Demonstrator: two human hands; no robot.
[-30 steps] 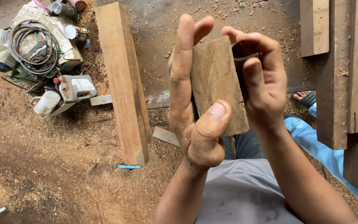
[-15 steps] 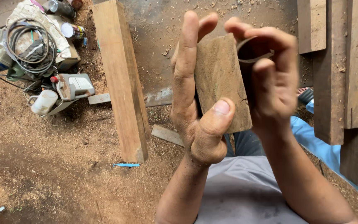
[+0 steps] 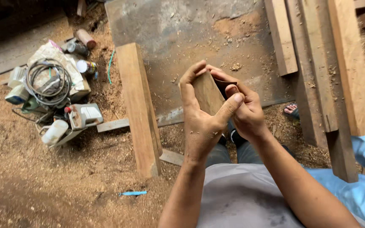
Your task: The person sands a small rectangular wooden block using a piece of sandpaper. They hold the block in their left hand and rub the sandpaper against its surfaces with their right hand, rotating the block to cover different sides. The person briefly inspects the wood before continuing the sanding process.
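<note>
1. Wooden block (image 3: 207, 95) is sitting upright between both hands, held above the sawdust floor (image 3: 43, 185).
2. Left hand (image 3: 202, 122) is gripping it, thumb pressing its face.
3. Right hand (image 3: 245, 113) is clasping its far edge.
4. Thick beam (image 3: 138, 107) is lying just left.

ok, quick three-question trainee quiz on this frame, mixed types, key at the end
1. True or false: both hands grip the small wooden block.
2. What lies on the sawdust left of the left hand? A) thick timber beam B) a ladder C) a bucket
3. Fill in: near the plastic jug sits a coiled ___.

Key: 1 true, the right hand grips too; 2 A; 3 cable.
</note>
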